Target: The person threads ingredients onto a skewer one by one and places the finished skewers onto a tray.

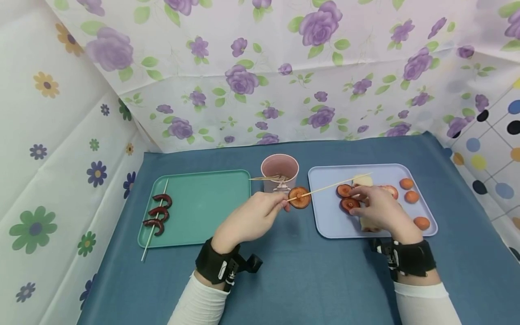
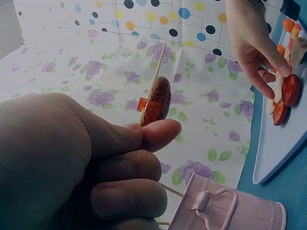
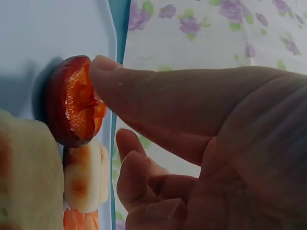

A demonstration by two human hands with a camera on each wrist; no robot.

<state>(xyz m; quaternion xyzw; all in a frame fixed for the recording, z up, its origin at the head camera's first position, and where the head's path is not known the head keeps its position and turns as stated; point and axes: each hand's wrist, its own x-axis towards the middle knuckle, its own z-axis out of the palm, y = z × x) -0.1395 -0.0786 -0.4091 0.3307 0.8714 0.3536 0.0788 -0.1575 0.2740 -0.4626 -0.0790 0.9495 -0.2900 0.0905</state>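
My left hand [image 1: 256,214] pinches a thin bamboo skewer [image 1: 339,183] between thumb and fingers. A brown mushroom cap [image 1: 298,204] is threaded on it, close to the fingertips; the skewer's bare tip points right, over the pale tray [image 1: 327,221]. Above that tray, my right hand [image 1: 383,207] reaches down with its thumb at the rim of a dark red mushroom cap [image 3: 60,105], which lies with its orange underside showing. A second mushroom cap [image 1: 343,190] lies just behind. In the right wrist view the thumb hides part of the index finger.
Pale browned blocks [image 3: 36,167] and small orange-red pieces [image 1: 411,197] share the pale tray. A pink bucket [image 1: 268,185] holding skewers stands at the back between the trays. On the left, a green tray [image 1: 203,198] carries a skewer with three curved dark red pieces [image 1: 158,211].
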